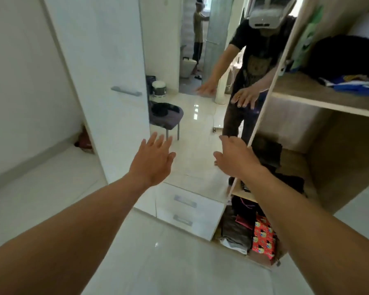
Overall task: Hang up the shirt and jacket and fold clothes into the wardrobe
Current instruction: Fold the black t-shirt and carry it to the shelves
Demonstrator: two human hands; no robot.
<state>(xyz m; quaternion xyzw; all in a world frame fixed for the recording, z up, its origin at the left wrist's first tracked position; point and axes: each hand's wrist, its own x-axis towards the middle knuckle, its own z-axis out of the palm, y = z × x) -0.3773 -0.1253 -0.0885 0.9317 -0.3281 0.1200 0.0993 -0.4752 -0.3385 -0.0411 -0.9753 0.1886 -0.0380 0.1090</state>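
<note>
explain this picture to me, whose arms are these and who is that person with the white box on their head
There is no machine here. One camera sits on a person's head, looking forward and down, so the two bare arms are that person's own. The left hand and right hand are both open and hold nothing. They reach towards the mirror door of a wardrobe. The right hand is at the door's edge, but I cannot tell if it touches. The person in the white headset is the wearer's own reflection, and the chair is reflected too. To the right the wardrobe stands open: a dark pile of clothes lies on its upper shelf, and more clothes are stacked at the bottom. Two white drawers sit below the mirror.
</note>
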